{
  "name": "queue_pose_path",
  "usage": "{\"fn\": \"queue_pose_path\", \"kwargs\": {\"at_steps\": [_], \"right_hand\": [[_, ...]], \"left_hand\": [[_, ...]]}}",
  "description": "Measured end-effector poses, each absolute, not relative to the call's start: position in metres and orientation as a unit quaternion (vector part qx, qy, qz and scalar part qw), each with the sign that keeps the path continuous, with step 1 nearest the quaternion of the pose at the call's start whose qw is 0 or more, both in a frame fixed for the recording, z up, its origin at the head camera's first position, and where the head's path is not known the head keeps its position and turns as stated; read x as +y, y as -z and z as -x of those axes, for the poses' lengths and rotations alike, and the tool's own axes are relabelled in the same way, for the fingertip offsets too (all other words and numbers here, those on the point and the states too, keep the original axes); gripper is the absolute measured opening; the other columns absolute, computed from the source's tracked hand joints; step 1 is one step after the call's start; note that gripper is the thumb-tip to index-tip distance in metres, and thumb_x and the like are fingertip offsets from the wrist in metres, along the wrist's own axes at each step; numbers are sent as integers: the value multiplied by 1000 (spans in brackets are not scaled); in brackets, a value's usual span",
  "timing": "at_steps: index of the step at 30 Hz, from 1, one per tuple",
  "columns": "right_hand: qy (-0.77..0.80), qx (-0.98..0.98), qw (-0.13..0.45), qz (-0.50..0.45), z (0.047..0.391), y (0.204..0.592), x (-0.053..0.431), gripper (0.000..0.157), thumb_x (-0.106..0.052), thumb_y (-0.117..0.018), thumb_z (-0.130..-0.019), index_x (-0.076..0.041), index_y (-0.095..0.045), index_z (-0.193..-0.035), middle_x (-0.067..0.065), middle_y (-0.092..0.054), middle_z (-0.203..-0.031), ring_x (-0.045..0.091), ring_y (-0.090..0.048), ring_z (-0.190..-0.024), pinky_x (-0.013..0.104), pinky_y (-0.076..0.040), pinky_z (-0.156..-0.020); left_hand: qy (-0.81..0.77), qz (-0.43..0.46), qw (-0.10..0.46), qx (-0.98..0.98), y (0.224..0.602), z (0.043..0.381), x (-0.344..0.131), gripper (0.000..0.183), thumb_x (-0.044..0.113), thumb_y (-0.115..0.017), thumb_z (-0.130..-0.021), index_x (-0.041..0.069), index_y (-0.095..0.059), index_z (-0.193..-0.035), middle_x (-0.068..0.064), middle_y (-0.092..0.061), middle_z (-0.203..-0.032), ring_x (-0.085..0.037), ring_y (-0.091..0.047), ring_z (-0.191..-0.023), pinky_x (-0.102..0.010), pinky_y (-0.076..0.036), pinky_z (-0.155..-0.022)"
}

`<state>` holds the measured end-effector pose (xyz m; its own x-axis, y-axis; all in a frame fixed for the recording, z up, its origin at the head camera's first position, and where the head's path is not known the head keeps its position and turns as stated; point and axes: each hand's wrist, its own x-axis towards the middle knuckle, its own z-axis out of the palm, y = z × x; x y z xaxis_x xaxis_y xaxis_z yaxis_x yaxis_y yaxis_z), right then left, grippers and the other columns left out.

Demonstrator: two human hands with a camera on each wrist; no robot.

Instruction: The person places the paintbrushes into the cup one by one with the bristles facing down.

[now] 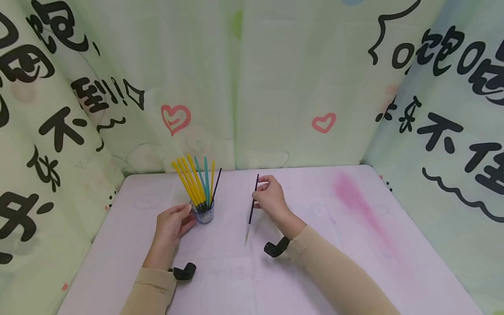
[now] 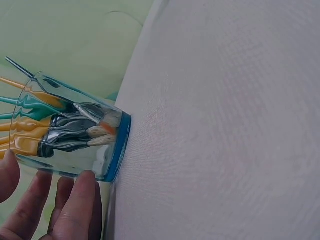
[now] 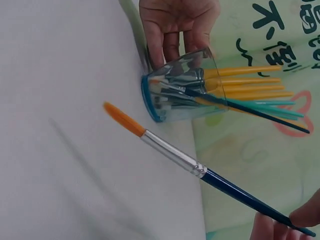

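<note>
A paintbrush (image 1: 251,214) with a dark blue handle, silver ferrule and orange bristles slants tip-down above the table. My right hand (image 1: 274,199) pinches it near the end of its handle. In the right wrist view the bristles (image 3: 122,118) point away from the fingers. To the left stands a clear cup (image 1: 205,217) with a blue base, holding several brushes with yellow, green and dark blue handles (image 1: 192,181), bristles down. My left hand (image 1: 169,227) holds the cup's left side, thumb near the rim and fingers along the wall (image 2: 65,175).
A white cloth-covered table (image 1: 220,280) lies under both hands, with a pink stain (image 1: 360,201) on its right. Pale green curtains (image 1: 271,87) with black lettering and red hearts surround its back and sides. A black wrist mount (image 1: 184,272) shows at each cuff.
</note>
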<state>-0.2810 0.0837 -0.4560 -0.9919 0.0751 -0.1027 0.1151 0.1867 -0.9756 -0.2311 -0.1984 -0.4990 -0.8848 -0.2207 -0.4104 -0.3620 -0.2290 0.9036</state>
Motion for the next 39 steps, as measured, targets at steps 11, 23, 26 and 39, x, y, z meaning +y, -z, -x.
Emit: {"fn": "queue_pose_path", "kwargs": {"at_steps": [11,23,26,39], "right_hand": [[722,690,-30,-39,277,441,62,44,13,-60,-88,-2,-52,-129,7,-54,-95,20,-62,-76,33,-69,-62],[762,644,-67,11,277,424,38,44,16,-59,-90,-6,-48,-127,6,-56,-98,18,-67,-76,32,-70,-70],[769,634,-77,22,277,422,31,44,17,-59,-90,-11,-49,-122,5,-56,-99,16,-67,-79,31,-70,-69],[736,671,-75,49,280,431,9,40,14,-63,-94,-10,-52,-124,7,-57,-103,19,-64,-80,31,-70,-73]], "left_hand": [[-748,230,49,620,497,231,-199,42,17,-70,-106,-3,-62,-142,1,-74,-100,-13,-71,-93,-32,-68,-92],[-746,233,49,622,497,230,-199,42,17,-71,-106,-3,-63,-141,1,-74,-100,-14,-71,-93,-32,-68,-92],[-746,233,47,622,498,231,-199,41,17,-71,-105,-3,-63,-140,1,-74,-101,-13,-71,-93,-32,-68,-92],[-743,240,49,623,496,230,-198,41,20,-71,-106,-2,-64,-141,-4,-73,-111,-14,-71,-97,-32,-68,-93]]}}
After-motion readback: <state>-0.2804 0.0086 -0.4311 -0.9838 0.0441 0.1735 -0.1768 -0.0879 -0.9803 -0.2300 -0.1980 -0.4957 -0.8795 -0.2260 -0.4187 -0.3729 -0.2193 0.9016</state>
